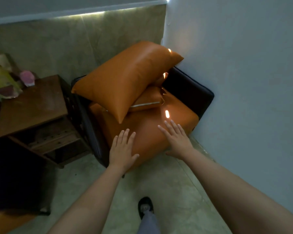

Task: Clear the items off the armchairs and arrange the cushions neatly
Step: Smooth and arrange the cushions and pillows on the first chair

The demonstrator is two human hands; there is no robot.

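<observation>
At the far left, the back corner of the wooden side table (34, 105) carries a blurred heap I cannot name, only a yellow-green lump (2, 78) and a pink lump (27, 79). The table's top is plain brown board, with slatted shelves below in shadow. Under it a dark bulk (15, 174) runs out of view, and I cannot tell what it is. Next comes the armchair (191, 88), its frame dark and padded, pushed into the corner against the pale wall. A large cushion (125, 81), smooth, glossy orange and plump, lies tilted across it from the left arm to the back right corner and hides the backrest. Beneath it only 1 end of a smaller cushion (149, 98) shows, with a pale strip along its edge. The seat cushion (147, 130) is the same shiny orange, thick and square. The left hand (123, 149) lies flat near its front left corner, fingers straight. The right hand (176, 139) lies flat nearer the front right corner, fingers spread. Neither grips anything. Below, 1 dark shoe (145, 206) stands on the mottled floor.
</observation>
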